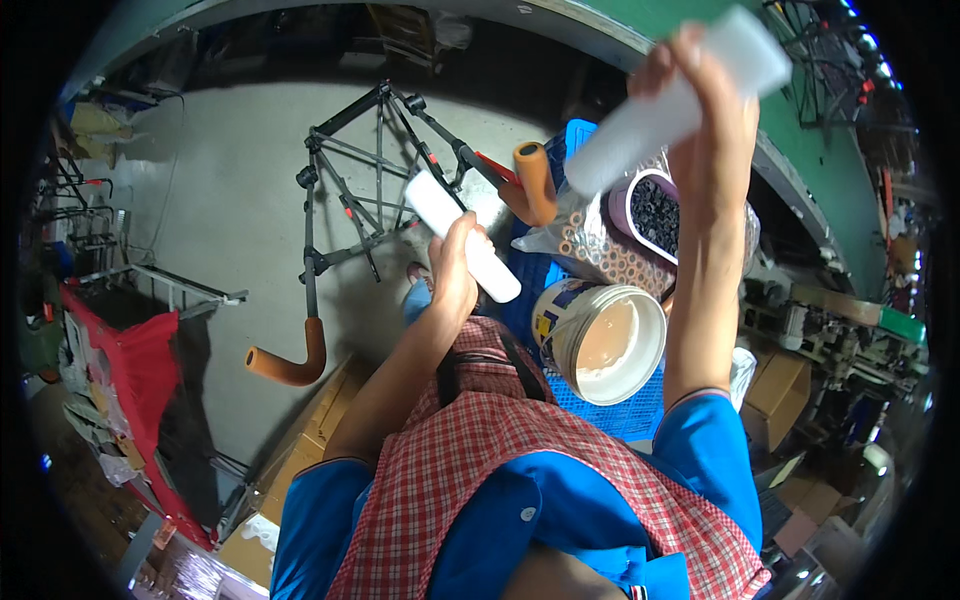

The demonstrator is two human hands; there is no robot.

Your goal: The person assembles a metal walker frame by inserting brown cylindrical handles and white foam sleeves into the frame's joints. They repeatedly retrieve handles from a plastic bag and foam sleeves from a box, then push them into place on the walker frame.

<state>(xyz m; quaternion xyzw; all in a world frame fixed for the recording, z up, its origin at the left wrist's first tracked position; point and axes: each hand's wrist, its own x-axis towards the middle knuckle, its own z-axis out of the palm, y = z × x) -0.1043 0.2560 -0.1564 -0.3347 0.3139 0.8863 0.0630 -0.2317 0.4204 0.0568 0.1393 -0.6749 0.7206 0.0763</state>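
Note:
My left hand [457, 268] is closed around the middle of a smooth white cylinder [432, 205], which slants in front of my apron. Raised at the upper right, my right hand [690, 75] grips a second, thicker whitish cylinder [622, 150]; motion blurs it. Between and below my hands stands a white bucket [648, 350] holding a beige liquid. Ahead of my left hand is a black folding metal frame [310, 215] with curved brown grips [312, 362] on its ends. One brown grip [537, 180] rises near the blue crates.
Blue plastic crates [625, 405] support the bucket. Beside it are a clear bag of brown tubes [610, 255] and a pale oval tub of small black pieces [655, 212]. Red cloth [140, 385] covers a rack at left. Cardboard boxes [300, 455] stand near my left elbow.

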